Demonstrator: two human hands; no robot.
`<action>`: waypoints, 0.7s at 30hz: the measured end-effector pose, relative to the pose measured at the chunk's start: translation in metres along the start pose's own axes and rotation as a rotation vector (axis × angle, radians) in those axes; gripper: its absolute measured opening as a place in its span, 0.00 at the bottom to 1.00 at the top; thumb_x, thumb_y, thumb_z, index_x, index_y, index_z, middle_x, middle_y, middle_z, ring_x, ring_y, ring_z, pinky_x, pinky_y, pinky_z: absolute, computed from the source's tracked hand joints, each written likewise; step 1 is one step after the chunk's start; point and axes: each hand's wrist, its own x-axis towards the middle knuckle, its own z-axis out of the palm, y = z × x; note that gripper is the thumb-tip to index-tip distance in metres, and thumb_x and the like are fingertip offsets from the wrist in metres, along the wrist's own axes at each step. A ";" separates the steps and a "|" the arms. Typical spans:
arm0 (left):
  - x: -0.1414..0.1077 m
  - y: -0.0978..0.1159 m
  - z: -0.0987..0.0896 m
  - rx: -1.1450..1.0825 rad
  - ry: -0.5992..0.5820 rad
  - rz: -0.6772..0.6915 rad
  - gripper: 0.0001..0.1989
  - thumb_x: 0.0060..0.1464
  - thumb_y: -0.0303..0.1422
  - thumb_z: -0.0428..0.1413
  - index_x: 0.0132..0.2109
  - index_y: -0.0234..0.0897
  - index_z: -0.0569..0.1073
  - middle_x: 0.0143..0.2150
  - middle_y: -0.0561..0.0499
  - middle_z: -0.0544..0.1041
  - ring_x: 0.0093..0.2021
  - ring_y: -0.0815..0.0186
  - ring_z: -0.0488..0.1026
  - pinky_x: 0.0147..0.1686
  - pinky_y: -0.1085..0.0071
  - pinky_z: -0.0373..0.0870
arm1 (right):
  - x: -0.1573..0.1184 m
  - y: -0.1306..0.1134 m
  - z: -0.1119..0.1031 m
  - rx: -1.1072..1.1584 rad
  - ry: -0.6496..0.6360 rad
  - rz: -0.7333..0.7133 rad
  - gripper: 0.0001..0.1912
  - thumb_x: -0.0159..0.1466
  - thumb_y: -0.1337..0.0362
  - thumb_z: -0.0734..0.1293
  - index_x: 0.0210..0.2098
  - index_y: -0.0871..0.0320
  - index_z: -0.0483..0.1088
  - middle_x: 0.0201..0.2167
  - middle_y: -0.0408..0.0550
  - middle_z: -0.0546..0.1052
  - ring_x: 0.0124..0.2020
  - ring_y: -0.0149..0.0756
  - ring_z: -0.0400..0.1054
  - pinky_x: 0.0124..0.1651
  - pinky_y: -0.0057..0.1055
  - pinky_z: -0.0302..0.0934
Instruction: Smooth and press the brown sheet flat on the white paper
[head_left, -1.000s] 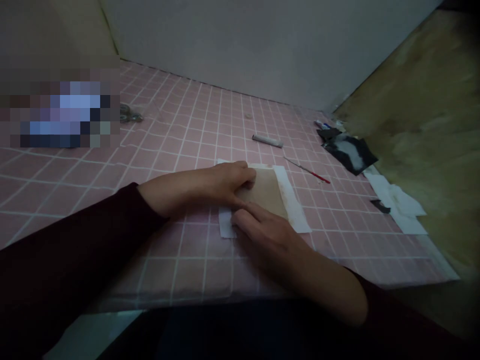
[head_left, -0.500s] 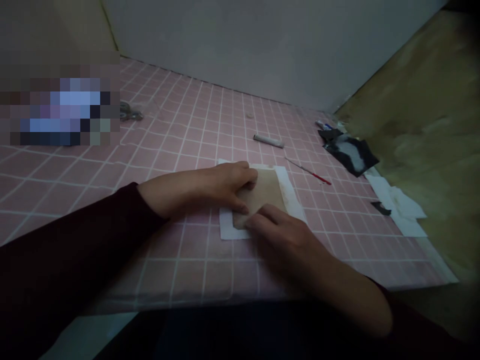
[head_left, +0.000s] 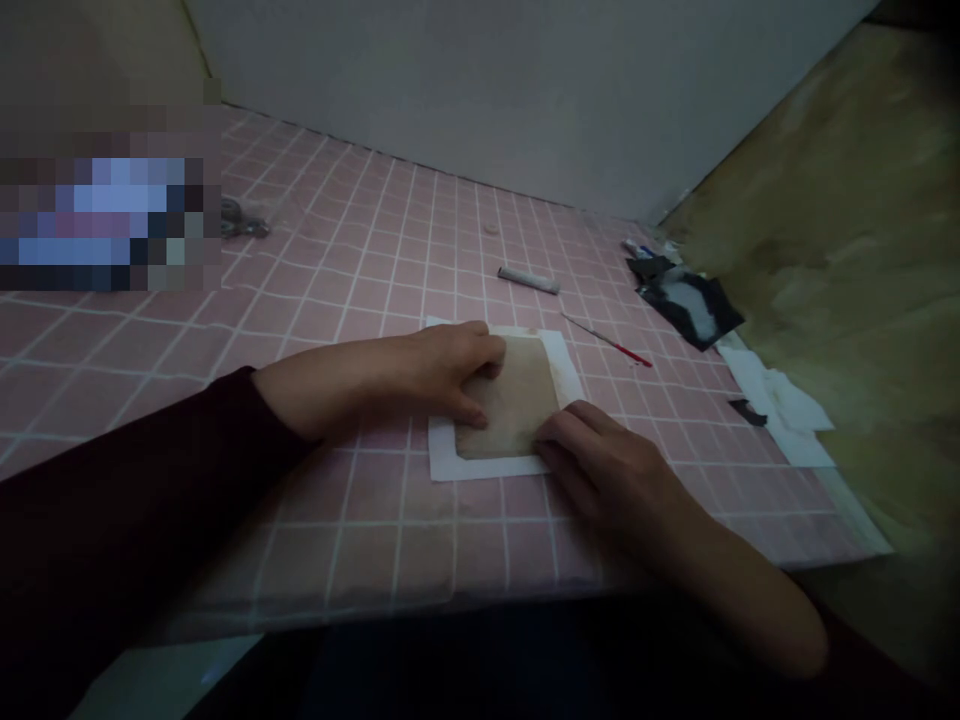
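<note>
A beige sheet (head_left: 514, 395) lies flat on a larger white sheet (head_left: 444, 462) near the table's front edge. My left hand (head_left: 457, 370) rests on the left part of the beige sheet, its thumb apart from the curled fingers and nothing held between them. At the lower right corner of the beige sheet is my right hand (head_left: 592, 445), its fingers pinched together on the edge. Whether anything small sits between those fingertips is hidden.
On the pink checked tablecloth (head_left: 360, 260) lie a grey tube (head_left: 529, 280), a thin red-handled tool (head_left: 611, 345) and a small round piece (head_left: 491, 229). Black packaging (head_left: 694, 305) and white papers (head_left: 795, 405) are at the right. Metal scissors (head_left: 244, 220) lie left, beside a pixelated area.
My right hand has moved right along the lower edge of the beige sheet, from near my left thumb to the lower right corner. My left hand stays on the sheet. The view shifted slightly.
</note>
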 end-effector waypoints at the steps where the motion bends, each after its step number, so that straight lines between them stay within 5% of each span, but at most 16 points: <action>1: 0.001 -0.001 0.000 0.008 -0.003 -0.003 0.19 0.44 0.42 0.58 0.42 0.39 0.66 0.42 0.51 0.66 0.35 0.68 0.65 0.32 0.72 0.60 | -0.001 0.000 0.000 -0.003 0.006 0.004 0.07 0.63 0.75 0.58 0.33 0.60 0.64 0.31 0.45 0.65 0.28 0.30 0.59 0.31 0.28 0.56; 6: 0.001 0.002 -0.001 0.042 0.001 -0.036 0.20 0.45 0.40 0.57 0.45 0.37 0.66 0.43 0.50 0.67 0.35 0.69 0.65 0.32 0.73 0.60 | 0.005 -0.013 0.008 0.065 0.026 -0.162 0.08 0.63 0.74 0.57 0.35 0.60 0.65 0.30 0.45 0.64 0.28 0.31 0.58 0.31 0.27 0.57; 12: 0.001 0.002 -0.001 0.027 -0.012 -0.018 0.20 0.44 0.42 0.58 0.43 0.38 0.66 0.41 0.51 0.66 0.33 0.70 0.65 0.31 0.73 0.60 | -0.004 0.002 0.001 0.013 0.059 -0.004 0.09 0.62 0.75 0.58 0.36 0.60 0.68 0.33 0.48 0.68 0.29 0.31 0.62 0.33 0.29 0.59; 18: 0.000 0.004 -0.001 0.039 -0.002 -0.061 0.20 0.45 0.41 0.57 0.44 0.38 0.66 0.42 0.50 0.66 0.34 0.69 0.65 0.31 0.73 0.60 | 0.006 -0.012 0.007 0.093 0.018 -0.177 0.12 0.62 0.77 0.55 0.38 0.61 0.67 0.32 0.48 0.67 0.31 0.33 0.61 0.33 0.29 0.60; 21: 0.000 0.002 0.000 0.030 0.000 -0.039 0.20 0.45 0.42 0.58 0.44 0.38 0.66 0.42 0.51 0.66 0.34 0.70 0.65 0.31 0.73 0.59 | 0.002 -0.004 0.004 0.051 0.018 -0.100 0.11 0.61 0.77 0.57 0.38 0.60 0.67 0.32 0.48 0.67 0.30 0.33 0.61 0.33 0.29 0.59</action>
